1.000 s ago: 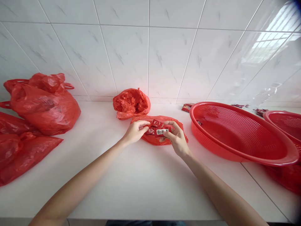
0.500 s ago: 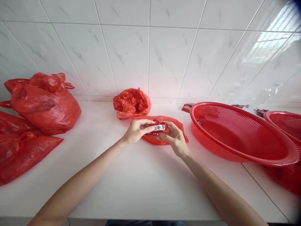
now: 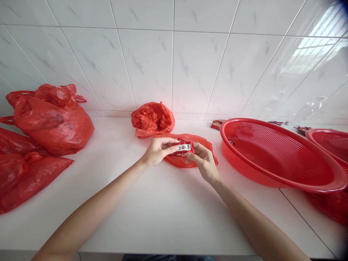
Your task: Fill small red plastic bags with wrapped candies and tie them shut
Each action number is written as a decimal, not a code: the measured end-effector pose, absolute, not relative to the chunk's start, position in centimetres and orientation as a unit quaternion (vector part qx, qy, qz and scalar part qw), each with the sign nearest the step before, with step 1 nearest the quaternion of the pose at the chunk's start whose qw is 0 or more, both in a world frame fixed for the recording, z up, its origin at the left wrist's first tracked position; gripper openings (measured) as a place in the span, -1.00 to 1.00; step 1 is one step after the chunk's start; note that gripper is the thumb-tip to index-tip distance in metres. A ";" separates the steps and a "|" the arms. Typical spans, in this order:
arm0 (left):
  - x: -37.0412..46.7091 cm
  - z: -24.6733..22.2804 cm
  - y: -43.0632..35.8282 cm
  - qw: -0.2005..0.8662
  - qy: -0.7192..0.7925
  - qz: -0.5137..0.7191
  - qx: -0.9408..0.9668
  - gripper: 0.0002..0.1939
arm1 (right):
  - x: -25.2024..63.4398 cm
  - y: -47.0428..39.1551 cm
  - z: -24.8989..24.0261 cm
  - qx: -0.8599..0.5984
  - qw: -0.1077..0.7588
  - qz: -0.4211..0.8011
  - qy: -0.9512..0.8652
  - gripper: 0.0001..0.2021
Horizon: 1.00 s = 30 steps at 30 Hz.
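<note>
Small red snack packets with a white printed label are held between my two hands. My left hand grips them from the left, its thumb on the near face. From the other side, my right hand pinches the right end between thumb and fingers. Below both hands a flat red plastic bag lies on the white counter. How many packets are in the grip I cannot tell.
Behind, near the tiled wall, sits a crumpled red bag. Full red bags stand at the left. On the right are a red perforated basket, another basket, a packet and a clear plastic bottle.
My right thumb and fingers have shifted slightly on the right end of the packets. Everything else has stayed in place.
</note>
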State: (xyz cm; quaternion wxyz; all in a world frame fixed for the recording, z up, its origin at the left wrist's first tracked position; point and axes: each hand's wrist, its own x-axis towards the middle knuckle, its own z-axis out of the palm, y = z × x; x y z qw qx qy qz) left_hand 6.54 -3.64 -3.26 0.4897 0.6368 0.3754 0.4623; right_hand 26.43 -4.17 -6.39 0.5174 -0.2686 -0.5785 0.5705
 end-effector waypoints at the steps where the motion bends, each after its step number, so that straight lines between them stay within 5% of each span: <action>1: 6.6 -3.3 -3.6 0.490 0.376 0.463 0.635 -0.64 | 26.4 -4.1 -6.4 -0.272 0.518 0.569 -0.578 -0.79; 30: 6.7 -3.4 -3.7 0.521 0.392 0.455 0.608 -0.68 | 26.5 -4.1 -6.8 -0.293 0.503 0.571 -0.578 -0.78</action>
